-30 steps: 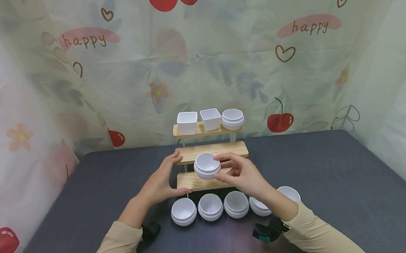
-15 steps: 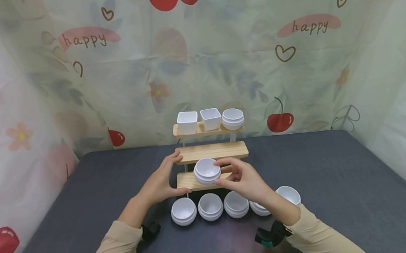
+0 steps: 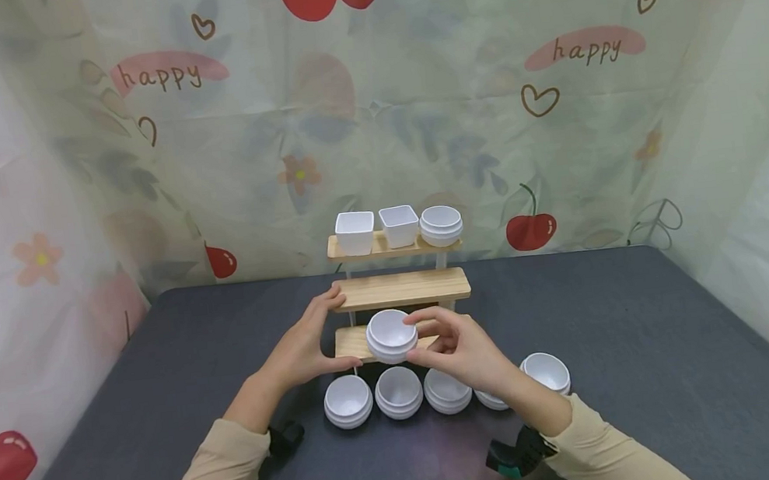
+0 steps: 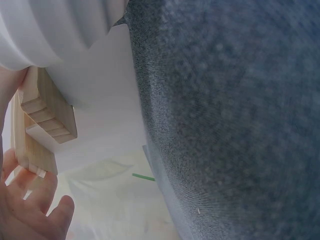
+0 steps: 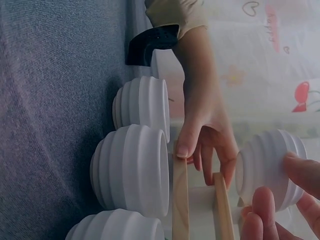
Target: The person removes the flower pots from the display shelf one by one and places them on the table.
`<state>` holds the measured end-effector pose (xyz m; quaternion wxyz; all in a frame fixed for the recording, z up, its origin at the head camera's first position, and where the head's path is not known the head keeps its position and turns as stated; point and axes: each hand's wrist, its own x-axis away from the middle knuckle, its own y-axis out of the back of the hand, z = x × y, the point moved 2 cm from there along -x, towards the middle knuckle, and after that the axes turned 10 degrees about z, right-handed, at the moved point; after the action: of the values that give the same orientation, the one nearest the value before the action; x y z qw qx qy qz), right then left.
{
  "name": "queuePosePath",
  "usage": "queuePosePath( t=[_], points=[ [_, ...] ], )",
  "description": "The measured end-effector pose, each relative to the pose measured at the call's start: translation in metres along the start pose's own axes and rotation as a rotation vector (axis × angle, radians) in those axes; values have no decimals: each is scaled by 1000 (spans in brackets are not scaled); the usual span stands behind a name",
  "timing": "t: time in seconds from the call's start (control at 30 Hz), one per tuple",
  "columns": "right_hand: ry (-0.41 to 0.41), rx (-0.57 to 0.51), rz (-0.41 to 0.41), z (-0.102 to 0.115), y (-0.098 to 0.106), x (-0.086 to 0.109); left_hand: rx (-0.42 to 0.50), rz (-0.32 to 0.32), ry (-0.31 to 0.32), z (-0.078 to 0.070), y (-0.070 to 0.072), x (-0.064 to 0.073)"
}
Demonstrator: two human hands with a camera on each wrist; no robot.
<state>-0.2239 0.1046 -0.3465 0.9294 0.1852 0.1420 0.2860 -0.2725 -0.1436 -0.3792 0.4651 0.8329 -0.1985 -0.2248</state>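
My right hand (image 3: 462,345) pinches a small round white flowerpot (image 3: 391,337) with ribbed sides, thumb and fingertips at its right side. The flowerpot is upright and overlaps the lowest shelf (image 3: 351,343) of a wooden tiered stand in the head view. At the stand's left end my left hand (image 3: 304,342) holds on, its thumb at the lowest shelf and its fingers at the middle shelf (image 3: 400,289). The right wrist view shows the held flowerpot (image 5: 265,167) beside the left hand (image 5: 210,130). Left fingers (image 4: 42,190) curl by a shelf end in the left wrist view.
On the top shelf (image 3: 380,254) stand two square white pots (image 3: 356,233) and one round pot (image 3: 441,226). A row of several round white pots (image 3: 348,402) lines the dark table (image 3: 180,371) before the stand, some partly behind my right arm. A printed curtain (image 3: 367,77) surrounds the table.
My right hand has lowered the flowerpot from before the middle shelf to over the lowest one, drawing it slightly nearer me. The left hand keeps its place on the stand.
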Motion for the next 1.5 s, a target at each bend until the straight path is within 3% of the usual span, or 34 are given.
queuePosePath(
  t=[1.5],
  points=[
    [53,-49,100,-4,-23,11,14,10,-6,2,0,0]
  ],
)
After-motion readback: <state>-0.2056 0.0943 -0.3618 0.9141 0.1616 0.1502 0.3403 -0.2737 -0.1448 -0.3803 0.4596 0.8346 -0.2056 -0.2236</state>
